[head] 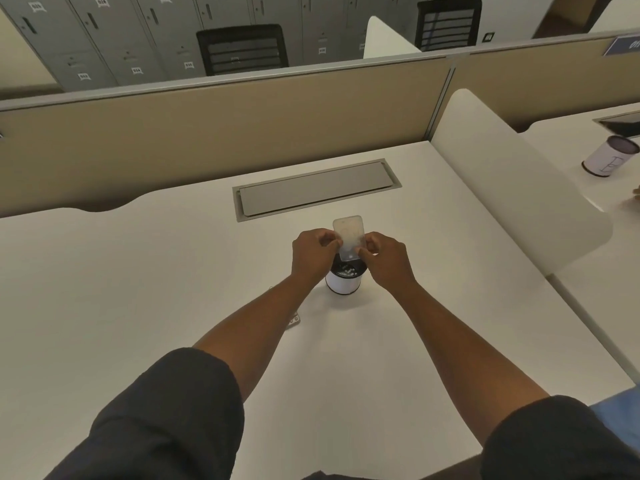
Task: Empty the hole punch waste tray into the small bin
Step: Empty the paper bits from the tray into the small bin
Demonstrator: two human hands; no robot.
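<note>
The clear tray (348, 237) stands tilted on end between both hands, its lower end dipping into the mouth of the bin (343, 277), which sits on the desk (138, 289) just below the knuckles with white paper dots showing inside. The left hand (313, 256) pinches the tray's left edge with curled fingers and the right hand (384, 258) pinches its right edge likewise. A small metal part (295, 320), mostly hidden, lies under the left forearm, and a grey cable flap (317, 190) sits beyond the hands.
</note>
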